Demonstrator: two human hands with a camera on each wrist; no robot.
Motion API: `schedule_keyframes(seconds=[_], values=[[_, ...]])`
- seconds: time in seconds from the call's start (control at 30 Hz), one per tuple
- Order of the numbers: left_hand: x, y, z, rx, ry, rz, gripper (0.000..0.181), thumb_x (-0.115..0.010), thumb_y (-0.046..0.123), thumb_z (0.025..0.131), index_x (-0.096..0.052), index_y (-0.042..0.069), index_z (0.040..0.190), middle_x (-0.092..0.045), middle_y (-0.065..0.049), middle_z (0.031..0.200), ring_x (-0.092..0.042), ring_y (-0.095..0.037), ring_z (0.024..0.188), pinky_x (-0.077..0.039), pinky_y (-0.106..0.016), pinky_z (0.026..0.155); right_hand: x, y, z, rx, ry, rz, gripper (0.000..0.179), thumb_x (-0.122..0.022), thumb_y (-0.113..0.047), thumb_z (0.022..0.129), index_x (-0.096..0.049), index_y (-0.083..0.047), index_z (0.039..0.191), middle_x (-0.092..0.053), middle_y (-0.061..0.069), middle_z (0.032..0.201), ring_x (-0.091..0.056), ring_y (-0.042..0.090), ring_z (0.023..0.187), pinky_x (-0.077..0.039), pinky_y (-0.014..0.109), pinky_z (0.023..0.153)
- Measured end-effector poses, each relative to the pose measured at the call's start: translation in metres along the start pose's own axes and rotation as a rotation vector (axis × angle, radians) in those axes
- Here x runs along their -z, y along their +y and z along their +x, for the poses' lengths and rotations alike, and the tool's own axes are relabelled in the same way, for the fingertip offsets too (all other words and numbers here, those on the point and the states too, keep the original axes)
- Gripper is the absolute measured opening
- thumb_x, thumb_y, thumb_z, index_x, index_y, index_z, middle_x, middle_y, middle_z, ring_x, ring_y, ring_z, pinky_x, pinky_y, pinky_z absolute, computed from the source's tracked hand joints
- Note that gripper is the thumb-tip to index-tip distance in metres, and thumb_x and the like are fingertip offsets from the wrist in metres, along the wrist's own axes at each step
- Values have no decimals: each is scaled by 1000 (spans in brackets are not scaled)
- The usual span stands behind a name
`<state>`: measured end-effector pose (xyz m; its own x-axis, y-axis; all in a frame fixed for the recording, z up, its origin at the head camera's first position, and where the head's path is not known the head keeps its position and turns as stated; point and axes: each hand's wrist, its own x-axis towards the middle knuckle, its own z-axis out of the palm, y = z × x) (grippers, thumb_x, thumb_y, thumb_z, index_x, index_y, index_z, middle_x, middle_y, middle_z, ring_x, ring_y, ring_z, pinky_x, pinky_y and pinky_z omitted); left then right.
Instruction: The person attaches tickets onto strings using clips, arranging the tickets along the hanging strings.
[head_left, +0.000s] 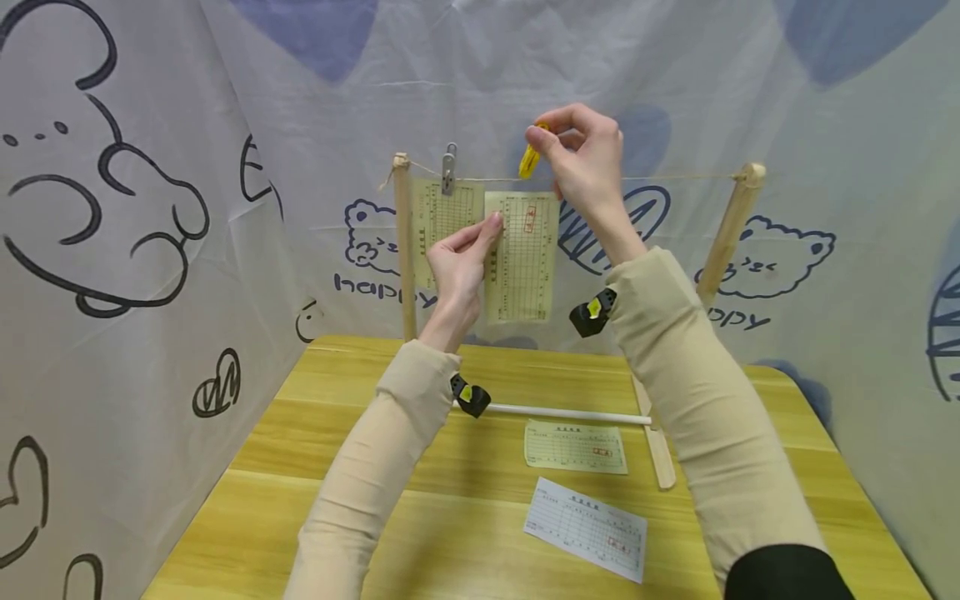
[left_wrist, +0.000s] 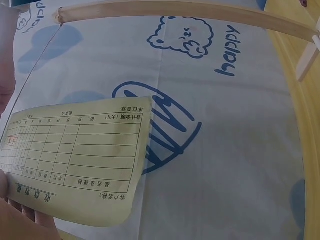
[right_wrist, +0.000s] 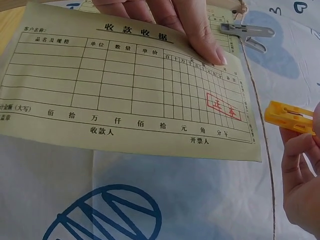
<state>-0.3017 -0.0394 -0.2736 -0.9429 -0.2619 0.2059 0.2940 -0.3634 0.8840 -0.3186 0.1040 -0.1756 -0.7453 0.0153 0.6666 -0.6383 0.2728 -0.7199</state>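
My left hand (head_left: 459,271) pinches a pale yellow receipt slip (head_left: 525,275) along its left side, holding it upright just below the string (head_left: 667,177). Printed lines and a red stamp show on the slip (right_wrist: 125,90) in the right wrist view. Above the string my right hand (head_left: 591,158) grips a yellow clothespin (head_left: 532,154) between thumb and fingers. The clothespin's tip (right_wrist: 275,114) points toward the string and the slip's upper edge. To the left, another yellow receipt slip (head_left: 465,204) hangs from the string by a grey metal clip (head_left: 448,171), partly behind my left hand.
Two wooden posts (head_left: 406,250) (head_left: 731,233) carry the string. A white rod (head_left: 562,412) lies low between them. On the wooden table (head_left: 247,517) lie a yellow slip (head_left: 573,447) and a white slip (head_left: 585,529). A patterned cloth (head_left: 480,75) hangs behind.
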Motion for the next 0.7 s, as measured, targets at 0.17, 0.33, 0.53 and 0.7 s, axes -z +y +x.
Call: schedule_keyframes(seconds=[0.17, 0.33, 0.53, 0.7], values=[[0, 0, 0, -4, -4, -15, 29, -80, 17, 87, -74, -2, 108, -76, -14, 108, -76, -11, 91, -59, -26, 91, -3, 0, 2, 2, 16, -33, 22, -71, -21, 95, -72, -2, 104, -74, 17, 110, -64, 3, 67, -44, 18, 48], [0, -1, 1, -7, 0, -17, 29, -79, 17, 87, -74, -2, 108, -76, -14, 109, -76, -11, 91, -59, -25, 90, -5, 0, 4, 18, 5, -74, 20, -71, -20, 94, -73, -1, 101, -73, 9, 99, -68, 3, 77, -52, 18, 74], [0, 0, 3, -5, 3, -17, 27, -79, 16, 87, -74, -1, 107, -76, -14, 109, -76, -11, 92, -59, -25, 91, -7, 1, 5, 20, -12, -130, 19, -73, -21, 93, -74, -3, 99, -64, -11, 82, -70, 12, 74, -46, 19, 64], [1, 1, 4, -13, -4, -21, 27, -78, 15, 88, -74, -2, 108, -75, -15, 110, -76, -11, 93, -59, -25, 91, -9, 0, 6, 0, -27, -174, 21, -73, -23, 93, -74, -4, 101, -61, -12, 81, -67, 6, 69, -41, 19, 58]])
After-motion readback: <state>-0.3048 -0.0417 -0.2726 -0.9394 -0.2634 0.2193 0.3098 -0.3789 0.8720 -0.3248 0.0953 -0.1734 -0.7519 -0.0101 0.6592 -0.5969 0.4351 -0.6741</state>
